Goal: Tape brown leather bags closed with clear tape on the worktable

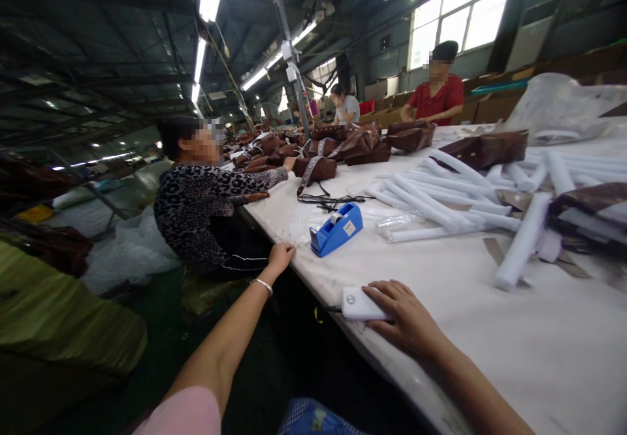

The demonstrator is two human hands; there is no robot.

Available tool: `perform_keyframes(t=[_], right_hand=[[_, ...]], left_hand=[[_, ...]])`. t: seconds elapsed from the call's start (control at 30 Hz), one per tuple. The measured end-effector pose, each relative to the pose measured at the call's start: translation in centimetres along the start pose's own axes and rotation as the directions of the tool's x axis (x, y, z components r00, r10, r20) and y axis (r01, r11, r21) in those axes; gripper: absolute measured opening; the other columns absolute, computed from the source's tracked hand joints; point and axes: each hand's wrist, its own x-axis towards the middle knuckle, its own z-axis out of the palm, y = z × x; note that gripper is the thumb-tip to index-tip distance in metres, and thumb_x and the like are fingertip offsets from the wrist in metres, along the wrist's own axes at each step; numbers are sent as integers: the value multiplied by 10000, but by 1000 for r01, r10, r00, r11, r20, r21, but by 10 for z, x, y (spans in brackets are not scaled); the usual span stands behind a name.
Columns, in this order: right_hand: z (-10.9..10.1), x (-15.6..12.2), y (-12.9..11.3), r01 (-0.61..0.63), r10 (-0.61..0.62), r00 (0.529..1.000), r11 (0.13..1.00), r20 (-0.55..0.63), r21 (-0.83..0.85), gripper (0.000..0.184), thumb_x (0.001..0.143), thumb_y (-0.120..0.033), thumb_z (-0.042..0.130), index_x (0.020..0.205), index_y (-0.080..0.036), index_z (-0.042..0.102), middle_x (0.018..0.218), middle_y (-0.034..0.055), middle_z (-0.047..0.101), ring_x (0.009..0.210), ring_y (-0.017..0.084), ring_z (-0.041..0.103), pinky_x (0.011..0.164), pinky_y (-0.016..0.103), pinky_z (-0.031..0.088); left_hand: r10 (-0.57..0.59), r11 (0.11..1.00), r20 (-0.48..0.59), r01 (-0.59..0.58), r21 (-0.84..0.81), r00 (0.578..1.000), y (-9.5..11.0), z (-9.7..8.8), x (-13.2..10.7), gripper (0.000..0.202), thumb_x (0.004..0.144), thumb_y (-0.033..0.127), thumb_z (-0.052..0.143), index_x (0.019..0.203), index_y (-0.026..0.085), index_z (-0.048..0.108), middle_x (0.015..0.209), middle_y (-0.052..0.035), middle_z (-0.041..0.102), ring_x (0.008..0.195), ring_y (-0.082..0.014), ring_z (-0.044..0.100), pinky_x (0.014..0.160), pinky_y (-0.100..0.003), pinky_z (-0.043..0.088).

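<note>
My left hand (280, 257) reaches out to the near edge of the long white table (441, 330), fingers curled over the edge, with a bracelet on the wrist. It lies just left of a blue tape dispenser (336, 228). My right hand (404, 315) rests flat on the table, fingers laid over a small white box-shaped device (357, 304) with a cable at its left end. Neither hand lifts anything.
Several white rolled tubes (441, 206) and brown bags (484, 149) cover the table's far side. A clear plastic bag (558, 105) sits at the right. A person in a spotted top (206, 206) works at the table; two more sit farther back.
</note>
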Motion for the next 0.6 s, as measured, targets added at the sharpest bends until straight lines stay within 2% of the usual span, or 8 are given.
perform_keyframes(t=[0.13, 0.27, 0.43, 0.6], right_hand=[[0, 0, 0, -2, 2, 1000, 1000, 7, -7, 573, 875, -433, 680, 1403, -270, 529, 1343, 127, 595, 1215, 321, 558, 1083, 546, 393], [1, 0, 1, 2, -2, 1000, 1000, 6, -5, 584, 870, -426, 686, 1409, -268, 524, 1343, 131, 598, 1212, 325, 559, 1081, 552, 396], [2, 0, 1, -6, 6, 1000, 1000, 14, -3, 593, 873, -407, 689, 1422, -271, 512, 1357, 126, 591, 1226, 324, 549, 1098, 560, 377], [1, 0, 0, -9, 9, 1000, 1000, 13, -4, 602, 864, -402, 702, 1423, -279, 514, 1354, 122, 593, 1222, 324, 552, 1100, 554, 375]], left_hand=[[-2, 999, 4, 2, -45, 1000, 3, 5, 9, 313, 944, 403, 603, 1142, 163, 634, 1171, -84, 649, 1042, -213, 635, 910, -438, 546], [-19, 998, 59, 22, -57, 998, 7, 5, 19, 305, 943, 381, 610, 1147, 154, 628, 1146, -79, 654, 993, -200, 648, 863, -412, 565], [-25, 1000, 106, 26, -6, 994, 11, -3, 24, 317, 944, 381, 609, 1168, 158, 622, 1159, -80, 650, 988, -201, 649, 856, -409, 569], [-38, 997, 79, 33, 67, 996, 23, -1, 25, 343, 938, 372, 618, 1210, 164, 605, 1225, -96, 624, 1061, -224, 631, 902, -439, 553]])
